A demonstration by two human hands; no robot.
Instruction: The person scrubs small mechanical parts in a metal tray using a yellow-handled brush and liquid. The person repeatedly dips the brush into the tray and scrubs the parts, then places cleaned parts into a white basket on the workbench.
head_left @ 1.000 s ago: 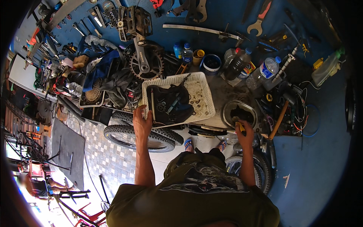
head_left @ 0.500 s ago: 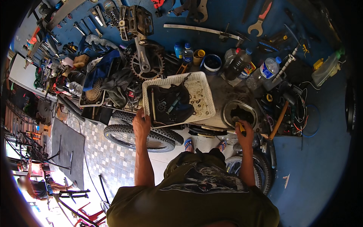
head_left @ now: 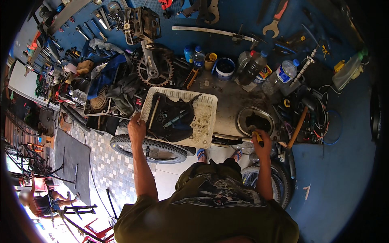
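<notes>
My left hand [head_left: 137, 126] is closed on the left rim of a white plastic basket [head_left: 210, 107]. The basket sits at the bench's front edge and juts partly past it. Inside lie a black cloth [head_left: 172, 128], a slim metal rod [head_left: 154, 111], a teal-coloured tool [head_left: 175, 119] and several small rings and washers. In my right hand [head_left: 263, 148] is a tool with a yellow-and-black handle [head_left: 257, 138]; its working end cannot be made out. That hand rests by the near rim of an oval metal basin [head_left: 242, 120] with dark contents.
Behind the basket stand a crankset with pedal [head_left: 150, 67], a white-and-blue tub [head_left: 224, 69] and plastic bottles [head_left: 283, 76]. A hammer [head_left: 299, 126] lies right of the basin. Bicycle wheels [head_left: 152, 150] lean below the bench. Another person [head_left: 42, 204] is far left.
The basket has slid left and a little toward me, with my left hand on its rim. An orange-handled tool behind it shows more fully. My right hand has stayed by the basin.
</notes>
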